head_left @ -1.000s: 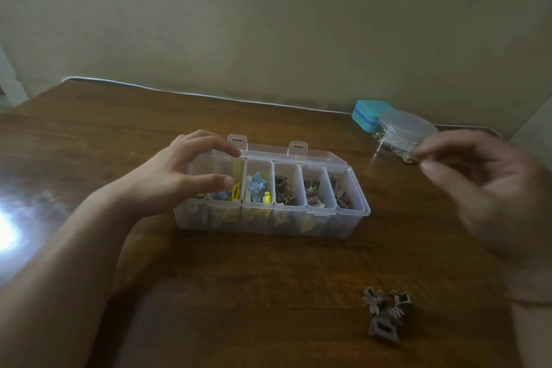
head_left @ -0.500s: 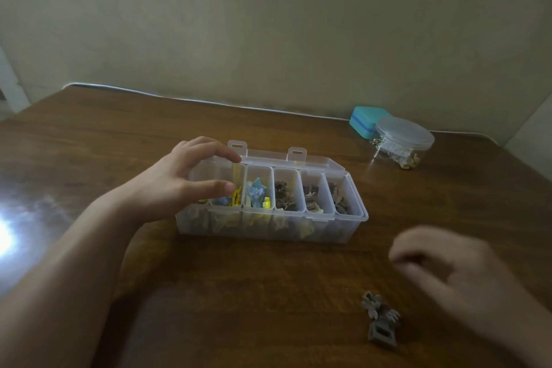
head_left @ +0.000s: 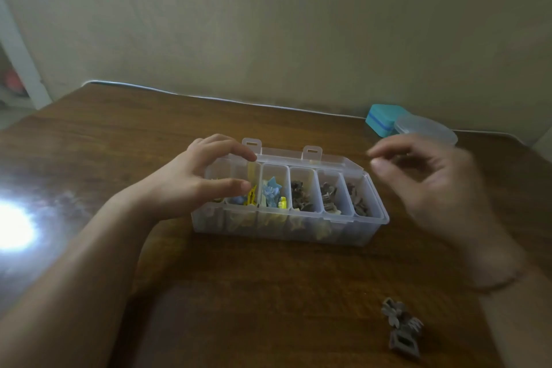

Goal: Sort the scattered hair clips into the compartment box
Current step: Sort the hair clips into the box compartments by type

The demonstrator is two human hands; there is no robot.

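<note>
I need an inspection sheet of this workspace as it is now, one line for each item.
Surface: brown wooden table, glare at left.
Job's things: open clear compartment box with clips inside; grey hair clips loose on table, near right.
Clutter: teal case; lidded round clear container.
Hands: left hand holds the box's left end; right hand blurred, beside the box.
Cables: white cable along the far edge.
Surroundings: plain wall.
</note>
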